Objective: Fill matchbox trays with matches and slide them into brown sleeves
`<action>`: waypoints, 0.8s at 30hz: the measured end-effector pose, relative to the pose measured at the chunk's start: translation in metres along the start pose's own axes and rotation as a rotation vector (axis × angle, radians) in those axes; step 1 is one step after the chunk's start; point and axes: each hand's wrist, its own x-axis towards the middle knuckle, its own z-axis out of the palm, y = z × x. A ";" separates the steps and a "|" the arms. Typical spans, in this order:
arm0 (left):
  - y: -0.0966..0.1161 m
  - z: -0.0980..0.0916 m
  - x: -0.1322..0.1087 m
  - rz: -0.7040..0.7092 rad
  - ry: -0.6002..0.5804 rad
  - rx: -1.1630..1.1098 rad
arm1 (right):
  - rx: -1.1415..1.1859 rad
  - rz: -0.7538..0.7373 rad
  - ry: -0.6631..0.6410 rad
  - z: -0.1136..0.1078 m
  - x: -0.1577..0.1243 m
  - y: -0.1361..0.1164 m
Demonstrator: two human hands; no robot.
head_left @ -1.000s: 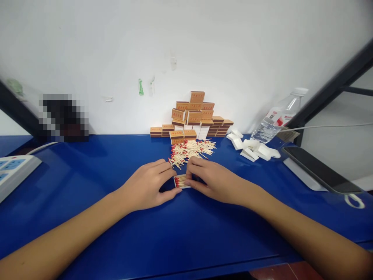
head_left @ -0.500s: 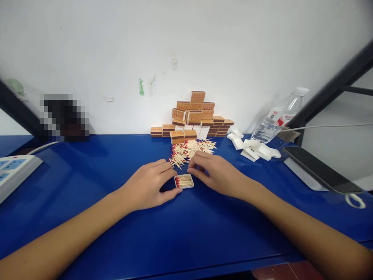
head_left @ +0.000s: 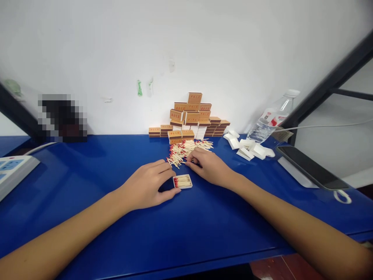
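Note:
A small white matchbox tray [head_left: 186, 187] lies on the blue table, holding a layer of matchsticks with red heads at the left. My left hand [head_left: 150, 184] steadies its left end, thumb at the near corner and fingers at the far corner. My right hand [head_left: 208, 165] is at the near right edge of a loose heap of matchsticks [head_left: 186, 149], thumb and fingertips pinched together. A pale matchstick end shows at those fingertips; the rest is hidden by the fingers.
Stacked matchboxes [head_left: 192, 116] stand against the wall behind the heap. To the right are several white paper trays [head_left: 246, 149], a water bottle [head_left: 269, 116] and a phone [head_left: 311, 167] on a white block. A power strip [head_left: 17, 171] sits at far left.
My right hand has moved slightly away from the tray to the heap's edge. My left hand stays at the tray. The whole view has shifted a little.

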 end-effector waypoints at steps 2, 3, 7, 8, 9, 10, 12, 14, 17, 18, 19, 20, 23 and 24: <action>-0.001 0.000 0.000 -0.008 0.004 0.000 | -0.006 -0.017 -0.030 -0.002 -0.001 0.003; -0.001 0.000 0.000 -0.012 0.009 0.002 | -0.005 -0.017 -0.041 -0.004 -0.002 0.004; -0.002 -0.001 0.001 -0.026 0.036 0.005 | 0.023 -0.034 -0.029 -0.016 -0.007 0.003; -0.002 -0.001 0.001 -0.031 0.038 0.004 | 0.045 -0.050 -0.024 -0.018 -0.008 -0.001; -0.002 -0.001 0.001 -0.037 0.036 0.003 | 0.074 -0.067 -0.025 -0.021 -0.009 -0.005; -0.002 -0.001 0.001 -0.042 0.030 0.003 | 0.105 -0.083 -0.035 -0.022 -0.010 -0.010; -0.003 -0.001 0.001 -0.049 0.019 0.006 | 0.156 -0.102 -0.075 -0.022 -0.012 -0.020; -0.003 -0.001 0.001 -0.048 0.017 0.008 | 0.174 -0.111 -0.119 -0.020 -0.014 -0.029; -0.002 -0.002 0.001 -0.030 0.024 0.003 | 0.169 -0.133 -0.152 -0.016 -0.015 -0.034; -0.002 -0.002 0.002 -0.025 0.023 0.002 | 0.166 -0.138 -0.149 -0.015 -0.015 -0.034; -0.001 -0.002 0.002 -0.021 0.020 0.001 | 0.162 -0.139 -0.140 -0.015 -0.015 -0.033; -0.001 -0.002 0.002 -0.021 0.014 0.000 | 0.156 -0.137 -0.126 -0.015 -0.015 -0.032; -0.001 -0.003 0.001 -0.024 0.006 -0.004 | 0.128 -0.133 -0.081 -0.018 -0.014 -0.027; -0.001 -0.003 0.001 -0.021 0.009 -0.007 | 0.119 -0.134 -0.067 -0.018 -0.013 -0.026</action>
